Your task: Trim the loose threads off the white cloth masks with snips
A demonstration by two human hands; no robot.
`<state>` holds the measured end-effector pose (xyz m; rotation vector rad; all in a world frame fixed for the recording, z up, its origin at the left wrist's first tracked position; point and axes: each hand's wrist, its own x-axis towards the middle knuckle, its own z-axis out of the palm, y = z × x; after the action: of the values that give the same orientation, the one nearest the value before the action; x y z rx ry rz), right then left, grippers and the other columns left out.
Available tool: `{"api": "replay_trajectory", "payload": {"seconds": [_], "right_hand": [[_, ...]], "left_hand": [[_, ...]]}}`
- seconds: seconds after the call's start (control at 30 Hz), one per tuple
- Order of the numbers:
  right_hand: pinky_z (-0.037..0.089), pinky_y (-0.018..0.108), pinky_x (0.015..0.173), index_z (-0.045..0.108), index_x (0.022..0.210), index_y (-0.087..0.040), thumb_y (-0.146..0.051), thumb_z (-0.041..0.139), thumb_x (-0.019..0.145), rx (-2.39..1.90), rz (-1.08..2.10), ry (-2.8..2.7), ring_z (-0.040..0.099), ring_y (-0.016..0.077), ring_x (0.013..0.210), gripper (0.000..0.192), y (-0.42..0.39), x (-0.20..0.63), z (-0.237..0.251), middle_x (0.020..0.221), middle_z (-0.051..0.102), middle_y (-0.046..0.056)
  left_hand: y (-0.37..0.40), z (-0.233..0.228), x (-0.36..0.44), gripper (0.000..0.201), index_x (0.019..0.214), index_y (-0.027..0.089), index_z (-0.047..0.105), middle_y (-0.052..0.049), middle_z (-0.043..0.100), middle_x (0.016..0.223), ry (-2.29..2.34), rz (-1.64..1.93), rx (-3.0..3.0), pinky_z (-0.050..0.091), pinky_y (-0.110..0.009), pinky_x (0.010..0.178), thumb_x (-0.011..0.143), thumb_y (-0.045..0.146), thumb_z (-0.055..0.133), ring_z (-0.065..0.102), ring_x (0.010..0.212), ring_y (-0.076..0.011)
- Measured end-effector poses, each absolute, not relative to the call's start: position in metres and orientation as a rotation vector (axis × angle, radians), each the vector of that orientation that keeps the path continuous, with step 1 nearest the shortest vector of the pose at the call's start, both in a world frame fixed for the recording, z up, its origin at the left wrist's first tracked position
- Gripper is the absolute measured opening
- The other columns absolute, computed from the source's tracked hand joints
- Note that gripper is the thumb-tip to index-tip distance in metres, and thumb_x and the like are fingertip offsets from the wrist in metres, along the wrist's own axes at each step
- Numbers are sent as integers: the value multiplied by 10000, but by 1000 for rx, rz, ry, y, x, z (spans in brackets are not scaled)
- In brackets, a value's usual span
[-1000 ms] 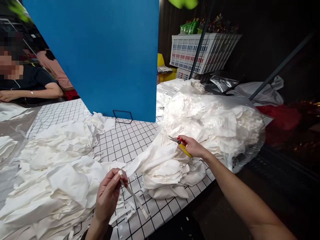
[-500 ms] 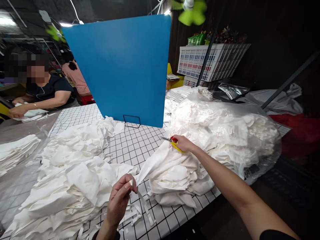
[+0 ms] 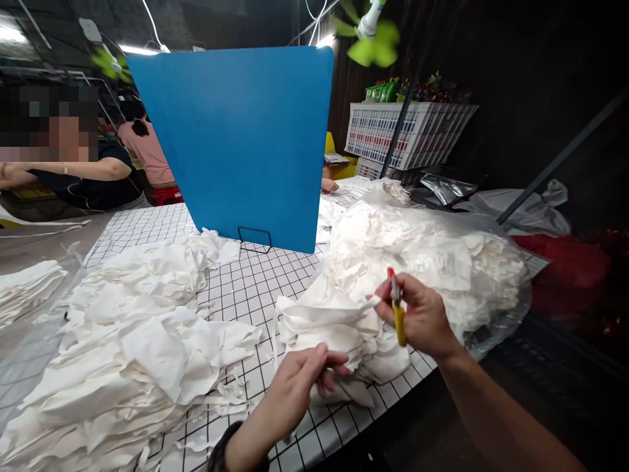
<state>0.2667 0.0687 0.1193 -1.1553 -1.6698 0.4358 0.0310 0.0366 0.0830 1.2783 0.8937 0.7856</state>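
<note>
Cloth (image 3: 339, 321) stretches between left hand (image 3: 299, 387) and right hand (image 3: 422, 318).

A strip of bare gridded bench (image 3: 255, 282) runs between the left cloth heap (image 3: 137, 341) and the right cloth stack (image 3: 334, 328), open up to the blue board (image 3: 236, 137), which closes off the far side. A bagged pile (image 3: 442, 262) blocks the right. The left hand (image 3: 299, 387) and right hand (image 3: 422, 314) crowd the stack's near edge.
</note>
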Motion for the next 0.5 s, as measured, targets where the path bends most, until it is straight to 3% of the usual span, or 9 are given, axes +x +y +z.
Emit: {"api": "replay_trajectory", "payload": {"seconds": [0.1,0.2,0.27,0.4,0.5], "right_hand": [[421,298,597,554,810,-222,-148,628,749,-1083,216,-2016,532,163,604,121,32,253,111,672,575,-8],[386,324,620,547,798,-216,-76,519,769,-960,-29,-2255,524,172,597,147,11,241,98,633,573,1],[382,327,626,527,776,-215,-49,470,761,-964,-5,-2300,519,170,600,176,1,236,90,636,573,4],[406,290,573,527,757,-211,-121,564,740,-1165,410,-2178,502,154,588,99,-6,237,76,658,573,-2],[419,244,511,592,850,-201,-249,652,788,-1344,738,-1867,520,136,590,98,2,241,68,736,624,8]], "left_hand": [[47,77,60,473,920,123,713,-64,653,751,727,698,884,359,-219,472,887,546,504,464,517,-103],[54,70,70,365,796,119,675,54,452,523,738,698,773,233,-188,425,770,483,706,289,436,-50],[53,68,68,337,784,116,655,83,383,504,748,730,755,207,-178,427,731,430,765,235,445,-39],[46,69,58,310,863,135,603,-5,612,759,721,905,662,248,-158,430,792,414,719,286,469,-26],[42,69,51,309,879,143,581,-20,646,786,737,948,647,328,-162,463,787,397,731,380,483,-32]]}}
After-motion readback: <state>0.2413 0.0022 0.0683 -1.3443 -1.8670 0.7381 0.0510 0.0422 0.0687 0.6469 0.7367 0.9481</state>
